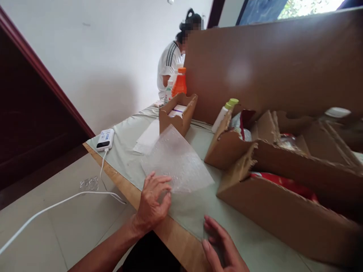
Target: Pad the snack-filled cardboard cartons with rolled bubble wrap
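Observation:
A clear sheet of bubble wrap lies on the table's pale green cover, its far end lifted. My left hand rests with spread fingers on the sheet's near left corner, at the wooden table edge. My right hand lies palm down with fingers apart on the sheet's near right part. Neither hand holds anything.
Cardboard boxes with red packets stand to the right; a small open box and a white bottle with a green cap sit behind. A tall cardboard panel stands at the back. A power bank with a white cable lies at the left. Another person sits beyond.

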Tool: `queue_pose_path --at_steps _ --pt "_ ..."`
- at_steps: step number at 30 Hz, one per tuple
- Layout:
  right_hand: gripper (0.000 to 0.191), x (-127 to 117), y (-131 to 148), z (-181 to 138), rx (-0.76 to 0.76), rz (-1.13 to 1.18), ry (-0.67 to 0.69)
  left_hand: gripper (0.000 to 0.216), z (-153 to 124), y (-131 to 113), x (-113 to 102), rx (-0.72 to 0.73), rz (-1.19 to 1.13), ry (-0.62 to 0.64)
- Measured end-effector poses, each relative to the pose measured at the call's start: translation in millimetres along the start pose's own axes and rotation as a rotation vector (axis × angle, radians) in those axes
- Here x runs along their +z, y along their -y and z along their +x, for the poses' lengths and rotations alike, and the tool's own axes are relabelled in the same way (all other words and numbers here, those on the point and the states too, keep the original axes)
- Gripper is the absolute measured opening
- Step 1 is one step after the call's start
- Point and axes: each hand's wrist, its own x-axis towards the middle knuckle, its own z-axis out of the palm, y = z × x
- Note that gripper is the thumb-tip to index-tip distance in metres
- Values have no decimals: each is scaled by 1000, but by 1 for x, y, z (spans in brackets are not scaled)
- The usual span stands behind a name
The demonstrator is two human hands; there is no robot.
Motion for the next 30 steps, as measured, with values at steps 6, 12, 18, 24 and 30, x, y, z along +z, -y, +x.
queue_pose_path --at_steps 6,12,18,24,30 --pt "71 -12 15 5 409 372 -157 33 -33 5 2 -91 -147 492" --pt "59 -17 26 11 416 338 -68 40 -33 9 -18 -104 -136 516" --pt "31 -22 36 13 430 179 168 59 -24 8 -44 102 101 663" --pt "32 -28 42 5 652 607 -2 72 -15 21 -61 328 282 738" --pt "59 -58 32 -15 546 616 101 29 -13 32 -53 237 85 569"
